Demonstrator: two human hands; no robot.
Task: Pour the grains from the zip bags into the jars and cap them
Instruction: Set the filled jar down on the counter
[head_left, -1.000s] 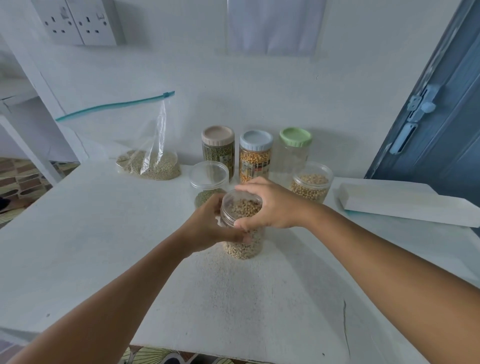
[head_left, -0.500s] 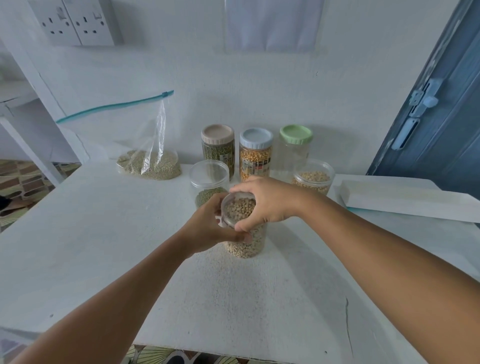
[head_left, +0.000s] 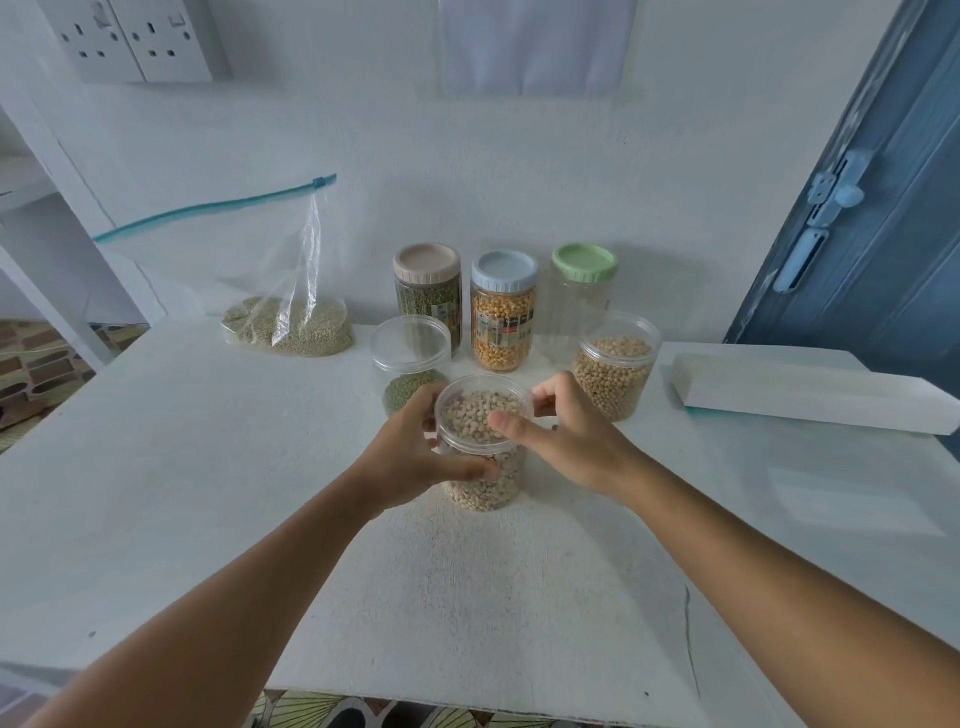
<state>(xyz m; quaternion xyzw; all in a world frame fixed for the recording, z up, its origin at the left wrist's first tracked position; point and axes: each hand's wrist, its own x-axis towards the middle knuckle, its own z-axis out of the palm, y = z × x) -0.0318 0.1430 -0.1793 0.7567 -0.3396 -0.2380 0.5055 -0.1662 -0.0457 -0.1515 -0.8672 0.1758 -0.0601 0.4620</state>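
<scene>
You had the bean jar (head_left: 483, 457) sitting mid-table, a bit toward the back edge, just in front of the row of other jars. Your left hand (head_left: 410, 457) was wrapped round its body, thumb across the front, and your right hand (head_left: 566, 441) was curled at the clear lid (head_left: 484, 413), thumb on the rim. Nearly full of beans, so I'd guess it was hefty and steady; smooth stiff plastic, probably slippery. Gripping low on the wall while twisting the lid by its edge looked like the sane way.
</scene>
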